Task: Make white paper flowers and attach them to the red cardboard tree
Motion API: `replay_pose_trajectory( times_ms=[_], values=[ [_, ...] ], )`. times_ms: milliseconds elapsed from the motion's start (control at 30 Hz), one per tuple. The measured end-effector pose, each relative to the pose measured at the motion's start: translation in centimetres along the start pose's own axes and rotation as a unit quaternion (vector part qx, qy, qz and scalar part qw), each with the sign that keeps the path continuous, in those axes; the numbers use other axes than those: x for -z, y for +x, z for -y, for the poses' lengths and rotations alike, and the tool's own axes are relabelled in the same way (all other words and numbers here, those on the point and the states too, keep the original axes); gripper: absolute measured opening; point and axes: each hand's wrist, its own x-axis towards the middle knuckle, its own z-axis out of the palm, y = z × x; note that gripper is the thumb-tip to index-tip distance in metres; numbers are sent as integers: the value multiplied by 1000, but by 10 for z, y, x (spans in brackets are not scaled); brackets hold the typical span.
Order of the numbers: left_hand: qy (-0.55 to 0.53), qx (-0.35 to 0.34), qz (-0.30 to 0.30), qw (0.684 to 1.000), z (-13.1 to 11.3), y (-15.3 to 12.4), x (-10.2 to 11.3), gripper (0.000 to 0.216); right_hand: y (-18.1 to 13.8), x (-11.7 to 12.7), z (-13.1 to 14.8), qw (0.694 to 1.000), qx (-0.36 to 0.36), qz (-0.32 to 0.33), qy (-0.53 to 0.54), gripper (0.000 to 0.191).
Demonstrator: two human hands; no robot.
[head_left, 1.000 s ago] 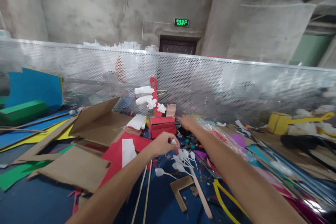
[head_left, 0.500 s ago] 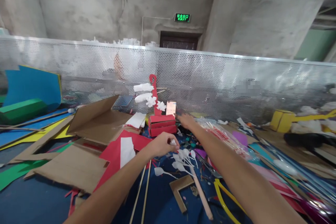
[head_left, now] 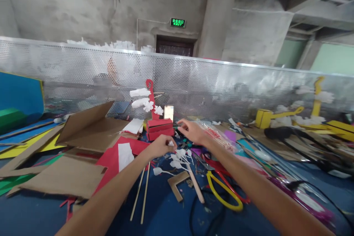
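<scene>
My left hand [head_left: 161,145] is closed in a pinch on a small white paper piece [head_left: 171,143], partly hidden by the fingers. It hovers just in front of a red box [head_left: 159,129] with a curled red upright [head_left: 151,97] that carries white flower shapes [head_left: 148,106]. Holding nothing, my right hand [head_left: 192,131] has its fingers apart, to the right of the box. Behind the box a lit phone [head_left: 168,113] stands upright. Below my hands lie several white petal shapes on thin stems [head_left: 177,164].
Scissors with yellow and red handles [head_left: 225,197] lie under my right forearm. Cardboard sheets [head_left: 61,173] and red sheets [head_left: 110,160] cover the left. A wooden stick [head_left: 196,184] and a cardboard corner [head_left: 175,186] lie in front. A perforated metal screen [head_left: 207,88] closes off the back.
My right hand has drawn back from the phone, and its fingers have spread. The view has turned to the right, showing more yellow pieces. My left hand keeps its pinch.
</scene>
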Motion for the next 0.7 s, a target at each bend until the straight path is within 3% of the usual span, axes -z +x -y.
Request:
replay_pose_trajectory(
  times_ms=[167, 233, 433, 700],
  values=[
    [-16, -7, 3, 1000, -4, -1, -1, 18, -55, -10, 30, 980, 26, 60, 188, 42],
    [-18, -9, 2, 1000, -7, -2, -2, 18, -65, -16, 33, 974, 21, 45, 223, 38],
    [-26, 5, 2, 1000, -14, -3, -6, 20, -70, -31, 25, 951, -36, -2, 308, 22],
    [-47, 15, -19, 999, -31, -8, -9, 15, -67, -35, 18, 946, -22, -31, 321, 17]
  ],
)
